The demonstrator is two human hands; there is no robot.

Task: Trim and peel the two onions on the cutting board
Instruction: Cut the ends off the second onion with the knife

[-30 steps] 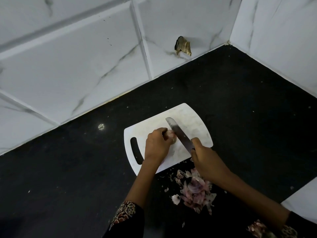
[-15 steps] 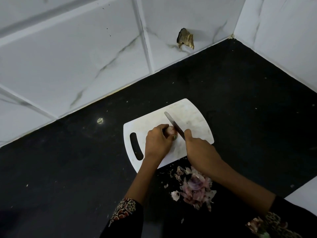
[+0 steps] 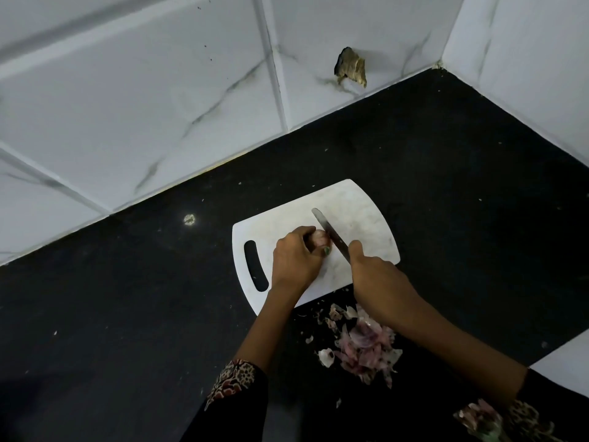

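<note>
I count one onion (image 3: 319, 239) in sight, one knife (image 3: 330, 233), one white cutting board (image 3: 360, 218) and one heap of pinkish onion peels (image 3: 363, 342). If a second onion is on the board, I cannot see it.

My left hand (image 3: 294, 258) sits on the board with its fingers (image 3: 302, 232) curled over the onion, clamped on it from the top and the near side. Only the pale pink end of the onion pokes out past the fingertips, toward the knife. My right hand (image 3: 377, 275) grips the knife handle, its fingers wrapped so tightly that the handle itself is hidden. The blade runs away from that hand, up and to the left across the board, and its flat lies just beside the exposed end of the onion, touching it or almost so; I cannot tell which.

The board lies tilted on the black desk (image 3: 127, 314), its handle slot (image 3: 255, 266) just left of my left hand. Beyond the knife tip the board's far right part is bare white. The peels lie on the desk just off the board's near edge, under my right forearm. White marble-look wall tiles (image 3: 127, 106) close the desk on the far side and on the right, meeting in a corner well beyond the board. A brownish scrap (image 3: 350, 69) sticks to the far wall.
</note>
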